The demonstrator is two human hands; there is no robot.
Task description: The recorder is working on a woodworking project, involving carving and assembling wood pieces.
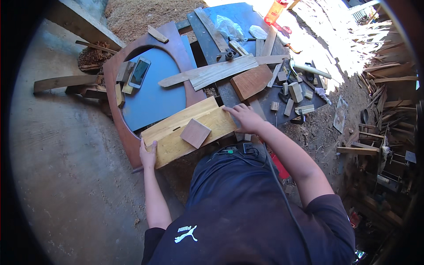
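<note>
Board [170, 143] is spanning the space between the two hands in the head view, its far edge overlapping the near side of the frame [174, 44]; whether the two are touching is not showing. Fingers of the left hand [148, 155] are grasping the board's left end, while those of the right hand [246, 119] are grasping its right end. Block [195, 134] is lying askew on the board, neither hand touching it. As for progress, the frame is already having its round opening, so that shaping is looking done; no fastening is showing between block and board, so these are looking like loose pieces, the handling being unfinished. Phone [139, 72] is leaning at the opening's left side, and offcuts [296, 92] are lying scattered on the desk [240, 12]
</note>
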